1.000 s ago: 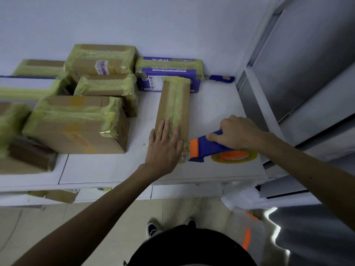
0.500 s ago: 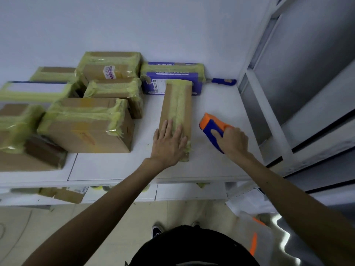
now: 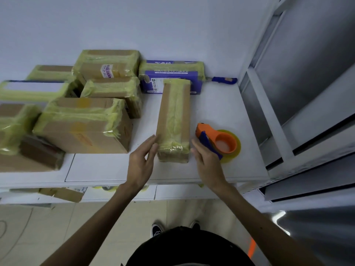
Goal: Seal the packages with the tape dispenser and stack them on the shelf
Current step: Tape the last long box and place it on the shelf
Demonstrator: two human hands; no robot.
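A long narrow cardboard package [image 3: 173,120], wrapped lengthwise in yellow tape, lies on the white table [image 3: 115,169]. My left hand [image 3: 143,160] is at its near left corner, fingers straight and touching the side. My right hand [image 3: 204,162] is at its near right corner with straight fingers, apart from the box by a small gap. The orange and blue tape dispenser [image 3: 219,143] with its yellow roll lies flat on the table just right of the package, behind my right hand; nothing holds it.
Several taped cardboard boxes [image 3: 82,125] crowd the table's left half. A purple box [image 3: 172,77] stands against the wall, with a blue-handled cutter [image 3: 223,80] to its right. A grey metal shelf frame [image 3: 269,112] rises at the right. A lower shelf holds scraps.
My right hand has set the tape dispenser down on the table and let go. Both hands have moved to the near end of the narrow package, one on each side.
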